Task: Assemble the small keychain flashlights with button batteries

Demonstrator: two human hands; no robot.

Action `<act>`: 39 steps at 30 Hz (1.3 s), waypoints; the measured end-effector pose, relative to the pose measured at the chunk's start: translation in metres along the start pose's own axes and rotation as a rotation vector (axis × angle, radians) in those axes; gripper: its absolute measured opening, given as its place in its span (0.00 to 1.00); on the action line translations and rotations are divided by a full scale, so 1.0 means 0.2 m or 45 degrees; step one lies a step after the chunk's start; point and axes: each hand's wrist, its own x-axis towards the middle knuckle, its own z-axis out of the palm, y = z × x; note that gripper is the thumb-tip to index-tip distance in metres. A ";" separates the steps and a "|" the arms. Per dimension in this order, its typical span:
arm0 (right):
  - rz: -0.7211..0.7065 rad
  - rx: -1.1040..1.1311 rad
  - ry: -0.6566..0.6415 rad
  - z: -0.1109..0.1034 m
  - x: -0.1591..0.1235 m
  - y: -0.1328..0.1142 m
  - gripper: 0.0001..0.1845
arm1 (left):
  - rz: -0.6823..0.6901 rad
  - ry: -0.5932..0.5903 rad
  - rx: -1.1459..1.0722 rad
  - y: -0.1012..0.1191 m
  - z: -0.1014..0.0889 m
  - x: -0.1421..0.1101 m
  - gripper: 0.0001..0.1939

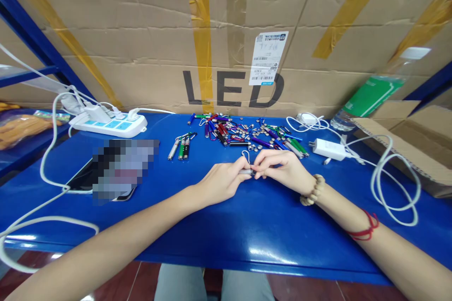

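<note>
My left hand pinches a small silver keychain flashlight, with a pale hook-shaped clip rising above the fingers. The fingertips of my right hand are closed at the dark right end of this flashlight; any smaller part between them is hidden. Beyond both hands lies a loose pile of keychain flashlights in red, blue, black, purple and green, some with carabiner clips. Many small round button cells are scattered among them. To the left, a separate small group of flashlights in silver, green and black lies side by side.
A phone, partly blurred out, and a white power strip are on the left of the blue table. At right are a white charger, looped cables, a tilted bottle and an open carton. A large cardboard box stands behind.
</note>
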 end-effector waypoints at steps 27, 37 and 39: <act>0.640 0.222 0.166 0.09 0.01 -0.04 0.20 | -0.006 0.246 0.236 0.01 0.03 0.00 0.06; 0.526 0.140 0.262 0.10 0.02 -0.06 0.22 | -0.026 0.316 0.213 0.04 0.02 -0.01 0.14; 0.508 0.099 0.288 0.11 0.01 -0.06 0.22 | -0.035 0.327 0.198 0.03 0.02 -0.01 0.13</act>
